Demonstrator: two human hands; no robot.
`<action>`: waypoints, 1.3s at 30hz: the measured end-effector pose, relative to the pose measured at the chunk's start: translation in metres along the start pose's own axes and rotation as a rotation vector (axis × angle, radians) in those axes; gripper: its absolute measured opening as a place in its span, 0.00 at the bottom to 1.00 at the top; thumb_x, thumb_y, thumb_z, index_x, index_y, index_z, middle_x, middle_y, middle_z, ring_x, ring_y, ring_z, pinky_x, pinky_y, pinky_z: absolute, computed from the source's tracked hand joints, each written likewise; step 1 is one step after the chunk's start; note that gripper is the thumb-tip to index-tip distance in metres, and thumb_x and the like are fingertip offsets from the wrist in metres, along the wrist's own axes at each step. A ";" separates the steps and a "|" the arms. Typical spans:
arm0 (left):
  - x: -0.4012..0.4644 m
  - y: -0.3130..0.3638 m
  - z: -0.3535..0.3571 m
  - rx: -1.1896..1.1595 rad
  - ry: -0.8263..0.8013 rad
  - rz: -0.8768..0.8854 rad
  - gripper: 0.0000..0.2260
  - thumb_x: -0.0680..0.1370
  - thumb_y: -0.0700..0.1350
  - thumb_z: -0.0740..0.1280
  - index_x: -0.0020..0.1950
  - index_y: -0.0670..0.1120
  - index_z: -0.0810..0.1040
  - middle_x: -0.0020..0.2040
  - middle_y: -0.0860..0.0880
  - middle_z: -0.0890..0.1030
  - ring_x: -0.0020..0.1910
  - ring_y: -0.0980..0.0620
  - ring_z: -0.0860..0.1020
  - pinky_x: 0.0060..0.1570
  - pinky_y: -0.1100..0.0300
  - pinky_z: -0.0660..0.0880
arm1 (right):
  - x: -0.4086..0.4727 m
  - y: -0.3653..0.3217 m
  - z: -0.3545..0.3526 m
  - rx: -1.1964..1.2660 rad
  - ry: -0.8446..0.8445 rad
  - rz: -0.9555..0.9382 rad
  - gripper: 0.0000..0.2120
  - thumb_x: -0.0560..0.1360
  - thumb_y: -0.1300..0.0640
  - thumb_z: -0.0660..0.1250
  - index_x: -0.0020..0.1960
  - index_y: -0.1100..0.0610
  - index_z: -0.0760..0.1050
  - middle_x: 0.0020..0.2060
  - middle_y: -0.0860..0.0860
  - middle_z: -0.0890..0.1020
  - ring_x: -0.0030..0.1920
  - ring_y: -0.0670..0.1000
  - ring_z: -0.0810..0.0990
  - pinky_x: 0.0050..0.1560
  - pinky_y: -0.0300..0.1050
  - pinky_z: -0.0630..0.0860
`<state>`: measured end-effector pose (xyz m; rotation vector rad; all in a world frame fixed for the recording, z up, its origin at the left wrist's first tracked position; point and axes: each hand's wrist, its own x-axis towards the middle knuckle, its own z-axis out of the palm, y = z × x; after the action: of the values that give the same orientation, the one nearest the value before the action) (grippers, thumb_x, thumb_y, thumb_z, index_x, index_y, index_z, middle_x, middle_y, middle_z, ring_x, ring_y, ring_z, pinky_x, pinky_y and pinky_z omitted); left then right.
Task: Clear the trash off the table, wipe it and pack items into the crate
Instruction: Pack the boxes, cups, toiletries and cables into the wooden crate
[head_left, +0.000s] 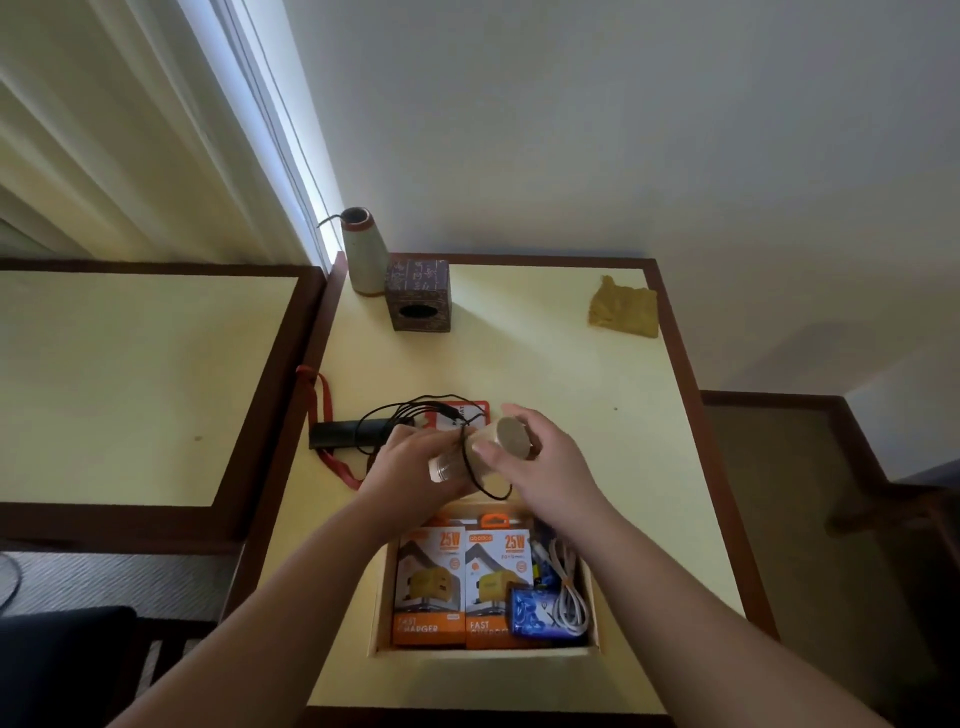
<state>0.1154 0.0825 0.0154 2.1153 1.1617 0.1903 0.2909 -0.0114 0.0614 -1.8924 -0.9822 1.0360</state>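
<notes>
Both my hands hold a small clear jar with a tan round lid (506, 435) above the far edge of the wooden crate (382, 613). My left hand (410, 467) grips the jar's clear body; my right hand (540, 457) grips the lid end. A black cable (415, 410) loops around the jar and trails left over a black bar-shaped device (343, 435) and a red-edged card (470, 410). In the crate lie two orange-and-white "25W fast charger" boxes (498, 587), a blue packet (535, 613) and a coiled white cable (569, 597).
A yellow cloth (623, 307) lies at the table's far right corner. A grey vase (363, 254) and a dark patterned box (418, 293) stand at the far left. A red strap (317, 395) hangs over the left edge. Another table (130, 384) adjoins on the left.
</notes>
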 end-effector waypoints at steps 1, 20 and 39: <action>-0.001 0.001 -0.001 -0.031 -0.005 -0.022 0.26 0.76 0.58 0.75 0.74 0.64 0.74 0.66 0.64 0.77 0.68 0.55 0.66 0.68 0.47 0.69 | 0.002 -0.003 -0.001 -0.024 0.021 -0.027 0.29 0.74 0.39 0.76 0.72 0.43 0.74 0.64 0.38 0.79 0.64 0.44 0.78 0.62 0.42 0.77; -0.087 -0.023 0.015 -0.078 0.024 -0.122 0.19 0.76 0.67 0.67 0.65 0.66 0.79 0.60 0.70 0.75 0.65 0.63 0.67 0.61 0.58 0.70 | -0.054 0.057 0.008 0.065 -0.152 0.266 0.14 0.76 0.46 0.75 0.59 0.48 0.77 0.57 0.46 0.81 0.57 0.49 0.81 0.48 0.41 0.85; -0.078 -0.043 0.033 0.224 -0.087 0.052 0.25 0.81 0.62 0.64 0.78 0.63 0.69 0.74 0.62 0.70 0.74 0.58 0.59 0.75 0.56 0.52 | 0.096 0.022 -0.003 -0.576 -0.123 -0.031 0.13 0.82 0.53 0.65 0.67 0.49 0.77 0.55 0.46 0.82 0.54 0.49 0.81 0.54 0.47 0.79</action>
<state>0.0549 0.0197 -0.0216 2.3256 1.1210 -0.0092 0.3358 0.0619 0.0140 -2.2748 -1.4979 0.9216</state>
